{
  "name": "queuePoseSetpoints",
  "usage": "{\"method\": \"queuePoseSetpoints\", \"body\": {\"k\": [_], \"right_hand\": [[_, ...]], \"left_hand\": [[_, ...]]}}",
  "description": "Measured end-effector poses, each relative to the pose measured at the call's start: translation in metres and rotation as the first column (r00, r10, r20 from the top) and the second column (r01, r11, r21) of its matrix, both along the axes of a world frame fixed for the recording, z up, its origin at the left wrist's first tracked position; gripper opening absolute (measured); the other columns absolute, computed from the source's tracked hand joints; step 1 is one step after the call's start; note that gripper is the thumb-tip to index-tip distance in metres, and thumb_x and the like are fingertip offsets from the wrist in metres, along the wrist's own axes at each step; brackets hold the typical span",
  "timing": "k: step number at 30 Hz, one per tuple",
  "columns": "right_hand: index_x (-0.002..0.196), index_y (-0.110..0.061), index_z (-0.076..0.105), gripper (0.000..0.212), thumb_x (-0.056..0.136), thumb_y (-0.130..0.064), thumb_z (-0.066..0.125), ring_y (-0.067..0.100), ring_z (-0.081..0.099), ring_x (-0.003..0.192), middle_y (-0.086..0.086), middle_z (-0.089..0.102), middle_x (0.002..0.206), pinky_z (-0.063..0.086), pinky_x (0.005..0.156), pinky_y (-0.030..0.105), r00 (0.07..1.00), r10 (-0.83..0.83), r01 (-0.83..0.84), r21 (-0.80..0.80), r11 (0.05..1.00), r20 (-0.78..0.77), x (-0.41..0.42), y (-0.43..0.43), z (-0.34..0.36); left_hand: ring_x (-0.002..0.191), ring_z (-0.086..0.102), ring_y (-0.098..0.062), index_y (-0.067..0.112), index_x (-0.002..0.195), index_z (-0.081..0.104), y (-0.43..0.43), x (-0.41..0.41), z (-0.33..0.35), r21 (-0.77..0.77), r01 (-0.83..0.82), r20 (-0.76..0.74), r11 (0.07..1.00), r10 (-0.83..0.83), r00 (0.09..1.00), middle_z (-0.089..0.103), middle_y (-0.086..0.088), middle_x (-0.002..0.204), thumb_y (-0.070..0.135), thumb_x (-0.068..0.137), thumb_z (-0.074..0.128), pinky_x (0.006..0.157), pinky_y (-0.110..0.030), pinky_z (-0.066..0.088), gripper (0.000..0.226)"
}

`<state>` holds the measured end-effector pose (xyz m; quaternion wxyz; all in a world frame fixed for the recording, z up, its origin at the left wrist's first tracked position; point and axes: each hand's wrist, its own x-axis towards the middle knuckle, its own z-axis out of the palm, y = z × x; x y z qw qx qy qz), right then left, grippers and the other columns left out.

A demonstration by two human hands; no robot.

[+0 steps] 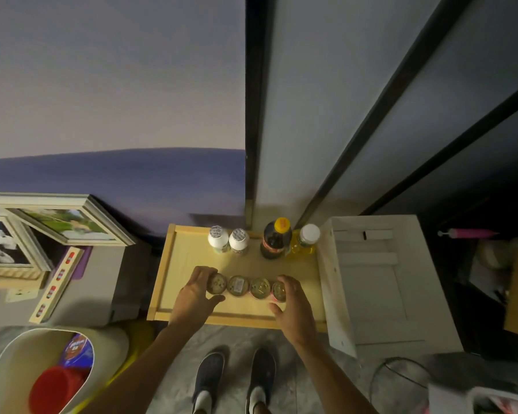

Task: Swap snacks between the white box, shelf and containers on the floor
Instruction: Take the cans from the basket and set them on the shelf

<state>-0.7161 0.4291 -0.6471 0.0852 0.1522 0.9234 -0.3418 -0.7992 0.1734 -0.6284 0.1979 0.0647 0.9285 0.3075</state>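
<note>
Observed: a row of four round gold-lidded tins [245, 286] lies across the front half of the pale wooden shelf [189, 255]. Its long axis runs left to right, parallel to the shelf's front edge.

The left hand [196, 289] is curled about the leftmost tin [216, 283], thumb on the near side, fingers over the far side. The right hand [292, 301] cups the rightmost tin [278, 291] likewise and half covers it. Each hand holds its own end of the row, and the two middle tins sit between, touched by neither. In my judgement, lifting the whole row would depend on inward pressure along that axis.

Along the shelf's back edge stand two white bottles [228, 240], a dark bottle with a yellow cap [275, 242] and a yellow bottle with a white cap [305, 243]. The white slatted wooden box [371, 282] adjoins the shelf's right side. On the floor off the shelf's front left corner, a white plastic tub [12, 363] holds a red lid and a blue packet, both partly hidden by its rim. The tin labels are unreadable.
</note>
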Motion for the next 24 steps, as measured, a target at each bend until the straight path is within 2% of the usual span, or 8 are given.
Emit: {"method": "queuePoseSetpoints", "body": {"k": [3, 5, 9, 11, 12, 14, 17, 24], "right_hand": [[0.160, -0.025, 0.037, 0.092, 0.085, -0.061, 0.079, 0.014, 0.035, 0.154, -0.005, 0.033, 0.170, 0.043, 0.117, 0.030, 0.998, 0.059, -0.059, -0.015, 0.998, 0.010, -0.005, 0.002, 0.030], [0.160, -0.026, 0.036, 0.093, 0.087, -0.074, 0.066, 0.015, 0.035, 0.154, -0.005, 0.035, 0.169, 0.046, 0.117, 0.034, 0.998, 0.055, -0.055, -0.002, 0.998, -0.035, -0.010, 0.004, 0.059], [0.160, -0.030, 0.034, 0.086, 0.092, -0.078, 0.057, 0.012, 0.034, 0.154, -0.009, 0.039, 0.165, 0.042, 0.120, 0.040, 0.988, 0.063, -0.067, -0.022, 0.997, -0.139, -0.022, 0.010, 0.125], [0.155, -0.028, 0.041, 0.080, 0.092, -0.071, 0.064, 0.012, 0.039, 0.148, -0.007, 0.045, 0.160, 0.043, 0.115, 0.032, 0.974, 0.052, -0.052, 0.007, 0.999, -0.218, -0.025, 0.013, 0.163], [0.151, -0.025, 0.046, 0.077, 0.091, -0.068, 0.067, 0.013, 0.044, 0.144, -0.005, 0.049, 0.155, 0.043, 0.111, 0.030, 0.965, 0.044, -0.037, 0.032, 0.999, -0.257, -0.026, 0.014, 0.184], [0.148, -0.020, 0.050, 0.079, 0.088, -0.070, 0.066, 0.019, 0.049, 0.141, 0.001, 0.053, 0.152, 0.050, 0.110, 0.038, 0.947, 0.015, 0.010, 0.079, 0.997, -0.320, -0.025, 0.016, 0.226], [0.160, -0.016, 0.041, 0.098, 0.087, -0.079, 0.061, 0.025, 0.042, 0.151, 0.005, 0.043, 0.164, 0.048, 0.115, 0.045, 0.931, -0.047, 0.109, 0.151, 0.982, -0.362, -0.020, 0.020, 0.280], [0.168, -0.022, 0.023, 0.109, 0.085, -0.085, 0.056, 0.026, 0.024, 0.160, 0.003, 0.022, 0.175, 0.037, 0.122, 0.048, 0.897, -0.177, 0.296, 0.252, 0.921, -0.406, 0.033, 0.014, 0.373]], "left_hand": [[0.119, 0.064, -0.019, 0.026, 0.145, 0.052, -0.004, -0.003, 0.020, -0.080, 0.077, -0.010, 0.994, -0.078, 0.997, 0.046, 0.009, 0.148, 0.053, 0.083, 0.087, 0.094, -0.035, 0.060, 0.076], [0.130, 0.060, -0.021, 0.028, 0.153, 0.048, -0.007, -0.005, 0.045, -0.108, 0.095, -0.032, 0.990, -0.099, 0.995, 0.040, 0.008, 0.160, 0.072, 0.088, 0.068, 0.101, -0.040, 0.058, 0.080], [0.136, 0.058, -0.021, 0.030, 0.158, 0.042, -0.011, -0.007, 0.111, -0.125, 0.053, -0.155, 0.991, -0.072, 0.985, 0.035, 0.008, 0.167, 0.082, 0.096, 0.040, 0.106, -0.045, 0.055, 0.081], [0.135, 0.059, -0.024, 0.030, 0.156, 0.043, -0.015, -0.008, 0.147, -0.147, -0.004, -0.240, 0.989, -0.032, 0.970, 0.039, 0.006, 0.164, 0.088, 0.091, 0.033, 0.106, -0.045, 0.056, 0.088], [0.136, 0.058, -0.024, 0.029, 0.156, 0.042, -0.019, -0.008, 0.166, -0.149, -0.034, -0.277, 0.988, -0.009, 0.961, 0.040, 0.005, 0.163, 0.091, 0.089, 0.030, 0.108, -0.046, 0.055, 0.092], [0.140, 0.054, -0.027, 0.031, 0.158, 0.038, -0.025, -0.008, 0.204, -0.145, -0.090, -0.341, 0.985, 0.036, 0.940, 0.039, 0.003, 0.163, 0.094, 0.086, 0.034, 0.112, -0.050, 0.052, 0.096], [0.147, 0.046, -0.032, 0.029, 0.161, 0.034, -0.034, -0.010, 0.256, -0.138, -0.155, -0.426, 0.978, 0.082, 0.901, 0.035, -0.003, 0.167, 0.092, 0.085, 0.046, 0.116, -0.056, 0.047, 0.099], [0.148, 0.047, -0.038, 0.014, 0.160, 0.039, -0.053, -0.008, 0.334, -0.097, -0.116, -0.593, 0.989, 0.036, 0.804, 0.043, -0.015, 0.165, 0.096, 0.084, 0.041, 0.117, -0.058, 0.046, 0.112]]}}
